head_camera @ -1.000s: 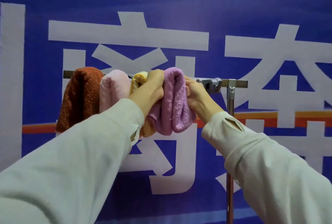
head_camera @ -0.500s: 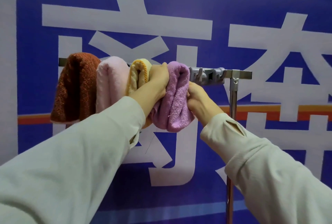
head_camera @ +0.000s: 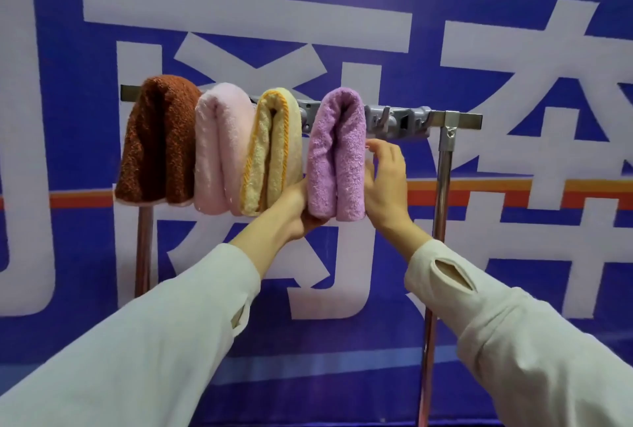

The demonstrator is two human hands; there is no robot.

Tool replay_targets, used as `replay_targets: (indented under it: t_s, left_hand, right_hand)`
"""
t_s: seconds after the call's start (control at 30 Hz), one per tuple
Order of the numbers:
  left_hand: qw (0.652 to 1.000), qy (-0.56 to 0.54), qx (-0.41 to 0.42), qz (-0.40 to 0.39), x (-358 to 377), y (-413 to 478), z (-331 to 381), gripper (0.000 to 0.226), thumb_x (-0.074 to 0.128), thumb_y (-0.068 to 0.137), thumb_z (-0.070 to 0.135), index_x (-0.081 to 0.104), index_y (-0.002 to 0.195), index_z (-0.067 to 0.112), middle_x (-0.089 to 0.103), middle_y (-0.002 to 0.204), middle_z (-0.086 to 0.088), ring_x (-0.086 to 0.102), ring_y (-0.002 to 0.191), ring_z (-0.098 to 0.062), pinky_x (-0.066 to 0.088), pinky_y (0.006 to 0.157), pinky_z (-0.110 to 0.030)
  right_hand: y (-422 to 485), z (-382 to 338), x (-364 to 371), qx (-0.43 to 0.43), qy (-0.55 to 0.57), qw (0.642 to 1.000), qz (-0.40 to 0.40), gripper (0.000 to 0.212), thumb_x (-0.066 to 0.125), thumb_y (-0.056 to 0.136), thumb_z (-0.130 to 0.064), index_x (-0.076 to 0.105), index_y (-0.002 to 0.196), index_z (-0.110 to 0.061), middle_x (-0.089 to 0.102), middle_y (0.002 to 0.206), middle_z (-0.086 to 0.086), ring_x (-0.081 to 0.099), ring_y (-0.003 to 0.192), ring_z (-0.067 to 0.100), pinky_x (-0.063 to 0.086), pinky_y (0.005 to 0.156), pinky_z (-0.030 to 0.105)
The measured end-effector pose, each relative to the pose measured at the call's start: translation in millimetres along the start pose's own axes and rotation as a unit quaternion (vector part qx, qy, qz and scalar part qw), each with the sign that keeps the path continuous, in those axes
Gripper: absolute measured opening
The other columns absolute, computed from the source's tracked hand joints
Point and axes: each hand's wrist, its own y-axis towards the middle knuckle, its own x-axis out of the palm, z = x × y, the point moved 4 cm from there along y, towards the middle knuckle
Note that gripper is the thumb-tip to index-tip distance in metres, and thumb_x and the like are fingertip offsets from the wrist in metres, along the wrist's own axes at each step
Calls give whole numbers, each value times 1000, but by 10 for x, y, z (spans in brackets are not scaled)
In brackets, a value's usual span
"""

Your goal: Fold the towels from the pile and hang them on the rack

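While the purple towel hangs folded over the rack bar, rightmost of four, my left hand cups its lower left corner, thumb beneath, fingers tucked out of sight behind it. My right hand is spread loosely, fingertips brushing the towel's right side. Left of it hang the yellow towel, pink towel and brown towel, side by side, with a blue banner far behind.

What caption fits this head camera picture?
Left hand holds, right hand touches the purple towel on the rack, beside a yellow towel, a pink towel and a brown towel.
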Motion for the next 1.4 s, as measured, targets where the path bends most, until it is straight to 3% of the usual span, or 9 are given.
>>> replay_targets:
  t_s: [0.23,0.43,0.5,0.63,0.83,1.0,1.17,1.3,1.4]
  left_hand:
    - [997,27,-27,61,-34,-162,44,17,46,96,13,63,92,13,65,84,-6,59,74,-18,49,64,-27]
    - [960,251,71,97,81,-359,128,54,42,87,4,40,139,17,58,122,-8,55,102,-23,50,80,-32]
    - [946,301,94,70,133,-381,166,81,57,64,16,34,141,19,53,131,-10,53,115,-26,48,98,-38]
    - [907,384,149,86,129,-195,146,99,67,37,39,42,132,30,42,138,-11,52,117,-29,54,89,-45]
    - [882,403,203,135,108,-359,212,36,53,85,22,49,120,11,61,108,-11,59,94,-26,50,73,-33]
    - [890,404,179,109,76,-330,35,41,39,93,6,34,134,11,55,118,-15,57,102,-28,50,90,-43]
    - [893,407,174,80,76,-331,-89,52,35,96,3,26,146,18,52,128,-11,54,113,-24,46,99,-37]
    - [900,391,191,39,120,-450,-134,46,35,101,17,27,147,24,52,128,0,50,115,-16,41,93,-28]
    - [896,400,181,63,148,-541,-157,40,36,101,21,35,142,20,56,119,-5,53,102,-16,41,82,-29]
  right_hand:
    - [-168,-316,-21,108,194,963,-152,35,48,98,-43,52,124,-20,59,109,-9,57,96,0,45,77,16]
    - [-99,-360,-26,122,152,969,-150,56,38,91,-1,34,144,-19,53,128,1,52,112,16,44,95,31]
    - [-68,-349,-10,133,153,966,-158,54,36,93,-2,36,144,-20,52,132,2,51,115,15,42,99,33]
    - [-29,-305,17,138,157,961,-179,48,35,96,-6,42,139,-25,58,124,-1,56,113,16,47,100,37]
    - [24,-328,-30,136,227,941,-212,38,35,102,-13,41,138,-23,55,115,-11,54,109,5,45,87,18]
    - [-145,-224,98,127,176,946,-240,62,37,88,5,32,143,-23,52,132,2,52,121,16,48,101,37]
    - [-378,-171,214,167,208,930,-254,71,36,86,12,26,147,-22,50,133,7,56,115,21,57,86,34]
    - [-518,-145,138,195,200,931,-237,63,40,86,9,31,143,-15,51,129,7,55,115,20,53,95,36]
    - [-519,-185,51,217,168,936,-220,51,37,86,6,43,134,-10,58,115,8,59,101,21,55,83,35]
